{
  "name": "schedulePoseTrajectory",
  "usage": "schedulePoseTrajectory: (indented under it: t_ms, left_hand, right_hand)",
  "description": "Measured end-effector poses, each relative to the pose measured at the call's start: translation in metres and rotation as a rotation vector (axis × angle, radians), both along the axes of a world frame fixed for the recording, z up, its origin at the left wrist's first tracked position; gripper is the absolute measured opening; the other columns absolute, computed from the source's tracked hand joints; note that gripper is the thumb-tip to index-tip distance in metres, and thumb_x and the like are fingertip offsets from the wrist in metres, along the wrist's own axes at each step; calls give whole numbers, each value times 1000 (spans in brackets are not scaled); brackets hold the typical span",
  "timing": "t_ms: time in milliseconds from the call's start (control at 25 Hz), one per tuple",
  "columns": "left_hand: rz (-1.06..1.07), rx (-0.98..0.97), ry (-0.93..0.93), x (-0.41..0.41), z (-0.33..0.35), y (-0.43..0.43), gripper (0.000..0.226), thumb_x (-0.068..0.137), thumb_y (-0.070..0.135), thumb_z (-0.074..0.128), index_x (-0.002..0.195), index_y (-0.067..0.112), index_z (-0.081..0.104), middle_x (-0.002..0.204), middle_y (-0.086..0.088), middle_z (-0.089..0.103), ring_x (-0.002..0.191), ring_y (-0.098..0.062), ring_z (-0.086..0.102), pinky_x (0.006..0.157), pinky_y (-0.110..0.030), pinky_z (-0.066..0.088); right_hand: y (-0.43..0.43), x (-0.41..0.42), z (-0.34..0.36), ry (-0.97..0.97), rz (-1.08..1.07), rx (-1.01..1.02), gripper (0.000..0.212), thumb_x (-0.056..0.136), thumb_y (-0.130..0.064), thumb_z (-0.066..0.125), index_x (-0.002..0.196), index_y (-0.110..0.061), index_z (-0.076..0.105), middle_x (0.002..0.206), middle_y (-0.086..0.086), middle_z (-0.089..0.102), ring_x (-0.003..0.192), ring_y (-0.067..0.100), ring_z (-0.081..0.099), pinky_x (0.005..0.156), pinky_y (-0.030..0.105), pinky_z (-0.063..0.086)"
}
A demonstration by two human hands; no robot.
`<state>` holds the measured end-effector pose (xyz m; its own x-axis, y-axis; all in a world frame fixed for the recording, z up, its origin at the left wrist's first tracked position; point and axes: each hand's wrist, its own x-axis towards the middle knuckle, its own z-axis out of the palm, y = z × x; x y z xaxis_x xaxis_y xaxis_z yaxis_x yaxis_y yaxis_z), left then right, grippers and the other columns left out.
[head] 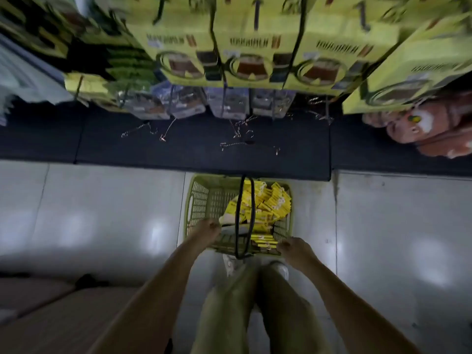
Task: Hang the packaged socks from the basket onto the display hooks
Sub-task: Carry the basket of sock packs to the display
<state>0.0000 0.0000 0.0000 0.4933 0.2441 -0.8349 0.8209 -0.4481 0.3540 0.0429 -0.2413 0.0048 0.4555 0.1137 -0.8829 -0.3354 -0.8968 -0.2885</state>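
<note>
A green plastic basket [201, 200] stands on the pale floor in front of my feet, its black handles [245, 215] up across the middle. Yellow sock packages [268, 203] lie piled inside. My left hand [208, 229] reaches into the basket's near left side, its fingers curled at a package's edge; the grip itself is blurred. My right hand [290, 247] curls over the basket's near right rim. Above, yellow-green packages [252, 54] hang in rows on the display hooks [256, 14].
A dark base shelf [178, 146] runs below the display, with loose metal hooks [242, 139] scattered on it. Clear packets [227, 103] hang in the lowest row. Pinkish goods [429, 131] sit at the right. A brown surface [51, 315] lies at lower left.
</note>
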Motion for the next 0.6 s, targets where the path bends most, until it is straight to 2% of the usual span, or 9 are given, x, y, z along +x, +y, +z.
schedulePoseTrajectory:
  t_ms: [80,160,200,280,360,440,480,560,600]
  left_hand:
    - [36,-8,6,-6,-31,-4,24,93,18,46,103,1,59,95,-18,62,83,-26,60,67,-30,43]
    - [87,-1,42,-8,-61,-5,30,96,19,44,114,-1,57,98,-15,59,89,-25,56,79,-36,48]
    - [129,-3,50,-10,-77,-6,32,96,19,44,117,-3,57,102,-17,60,90,-23,53,86,-37,47]
    - [237,-23,49,-10,-105,-5,34,97,17,43,119,-5,55,115,-23,60,93,-22,50,93,-38,45]
    - [351,-75,49,-3,-124,-7,33,97,15,43,120,-5,54,113,-21,59,94,-22,51,89,-37,47]
    - [446,-117,74,5,-140,-13,28,95,14,44,113,-4,57,103,-15,59,89,-22,54,74,-31,47]
    - [479,-138,93,13,-147,-18,25,95,14,45,108,-1,59,102,-13,60,85,-22,56,67,-29,44]
    - [473,-154,145,27,-156,-30,23,96,14,45,108,1,60,105,-10,62,77,-18,59,59,-27,42]
    - [451,-163,155,34,-160,-38,24,96,14,45,110,1,59,110,-10,62,82,-19,61,59,-27,42]
  right_hand:
    - [19,-5,-31,66,-95,72,19,92,-23,49,82,-9,58,84,12,60,71,20,56,65,28,42]
    - [46,-2,-58,128,-225,167,20,92,-25,54,93,-8,64,95,14,66,86,25,63,78,37,50]
    - [58,-1,-74,122,-260,190,24,91,-27,56,102,-8,65,104,14,66,96,27,62,85,40,50]
    - [79,6,-102,89,-258,203,41,89,-27,59,126,-10,55,124,9,59,111,26,56,89,35,47]
    - [96,14,-121,98,-278,233,55,89,-23,59,139,-12,41,130,6,54,111,22,55,82,28,48]
    - [102,19,-135,150,-373,288,52,90,-21,59,138,-15,42,112,0,56,91,13,57,64,18,47]
    - [99,22,-141,130,-391,304,43,90,-22,59,131,-16,48,103,-4,55,85,10,55,61,18,44]
    - [84,28,-148,54,-373,299,23,90,-27,59,112,-19,55,93,-8,55,80,10,54,64,24,43]
    - [75,31,-150,32,-388,301,19,90,-30,59,106,-19,57,91,-6,58,80,12,56,67,28,44]
